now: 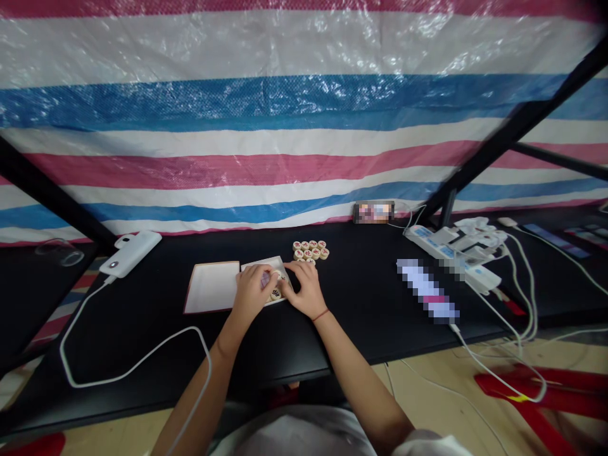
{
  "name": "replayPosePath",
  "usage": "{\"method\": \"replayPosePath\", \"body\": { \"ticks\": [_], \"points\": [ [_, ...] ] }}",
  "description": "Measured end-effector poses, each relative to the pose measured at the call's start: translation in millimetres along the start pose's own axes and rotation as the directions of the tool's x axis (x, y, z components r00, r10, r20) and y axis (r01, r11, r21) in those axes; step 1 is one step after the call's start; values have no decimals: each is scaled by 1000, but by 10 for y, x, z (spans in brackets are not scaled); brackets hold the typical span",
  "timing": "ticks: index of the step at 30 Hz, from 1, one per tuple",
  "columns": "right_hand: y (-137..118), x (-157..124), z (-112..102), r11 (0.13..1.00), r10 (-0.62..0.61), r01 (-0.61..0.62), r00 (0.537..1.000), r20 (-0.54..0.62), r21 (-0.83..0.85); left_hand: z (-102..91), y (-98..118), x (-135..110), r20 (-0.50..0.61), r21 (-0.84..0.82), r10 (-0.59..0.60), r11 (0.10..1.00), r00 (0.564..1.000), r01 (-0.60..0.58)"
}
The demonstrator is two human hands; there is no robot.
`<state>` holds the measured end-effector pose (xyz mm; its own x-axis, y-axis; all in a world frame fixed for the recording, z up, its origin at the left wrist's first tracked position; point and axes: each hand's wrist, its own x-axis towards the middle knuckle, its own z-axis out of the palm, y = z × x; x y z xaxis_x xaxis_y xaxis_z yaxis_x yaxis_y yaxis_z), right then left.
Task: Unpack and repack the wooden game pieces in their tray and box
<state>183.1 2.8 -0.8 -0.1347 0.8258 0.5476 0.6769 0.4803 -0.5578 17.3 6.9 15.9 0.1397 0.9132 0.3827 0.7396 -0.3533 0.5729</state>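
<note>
Left hand (254, 288) curled, right hand (306, 290) arched, both at white box (272, 261)

white glare high on the striped sheet (285, 120), dim black desk (361, 304) below, wide-angle stretch toward the edges

You wear a pale, greyish-white top (294, 434), its cloth rounded and softly blurred at the near edge of the view, with a matching light sleeve (430, 444) showing at the near right. Around your right wrist (316, 308) runs a thin reddish-brown bracelet (320, 315), a single narrow band like a cord. Your left forearm (202, 383) and right forearm (363, 380) are slim and bare, tapering toward the bare left hand (251, 290) and right hand (306, 291).
</note>
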Motion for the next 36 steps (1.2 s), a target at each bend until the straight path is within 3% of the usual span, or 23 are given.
{"method": "replayPosePath", "body": {
  "ticks": [4,7,9,12,14,16,19,22,25,27,29,33,36],
  "points": [
    [-52,-2,30,997,-61,60,998,17,56,29,56,-24,-63,-182,149,971,987,-158],
    [25,8,9,997,-39,43,997,-72,61,71,71,-57,-148,-280,129,945,981,-167],
    [162,8,-48,998,69,-65,974,-216,25,93,43,-67,-209,-342,29,934,977,-100],
    [452,-19,-161,948,280,-317,874,-398,-28,108,-37,-53,-279,-420,-101,907,955,-27],
    [639,-51,-216,911,357,-408,851,-384,-59,114,-86,-31,-311,-454,-96,889,946,-59],
    [770,-81,-240,893,394,-440,866,-308,-95,126,-120,-9,-320,-471,-78,878,944,-87],
    [813,-90,-246,889,400,-432,895,-201,-155,148,-141,0,-284,-477,-96,877,954,-54],
    [672,-50,-266,913,323,-369,914,-244,-172,157,-126,-14,-207,-407,-60,913,977,-30],
    [395,4,-268,982,156,-179,953,-261,-67,146,-67,-33,-130,-266,64,959,989,-97],
    [196,26,-228,998,38,-29,988,-148,59,134,-14,-39,-77,-192,150,968,986,-162],
    [39,32,-161,988,-19,29,998,-68,153,120,32,-36,-33,-145,197,969,980,-200],
    [-17,12,-73,981,10,-1,999,-44,196,98,58,-22,58,-87,225,972,973,-220],
    [183,-6,-121,990,123,-108,974,-189,88,100,31,-31,120,14,191,981,974,-194]
  ]
}}
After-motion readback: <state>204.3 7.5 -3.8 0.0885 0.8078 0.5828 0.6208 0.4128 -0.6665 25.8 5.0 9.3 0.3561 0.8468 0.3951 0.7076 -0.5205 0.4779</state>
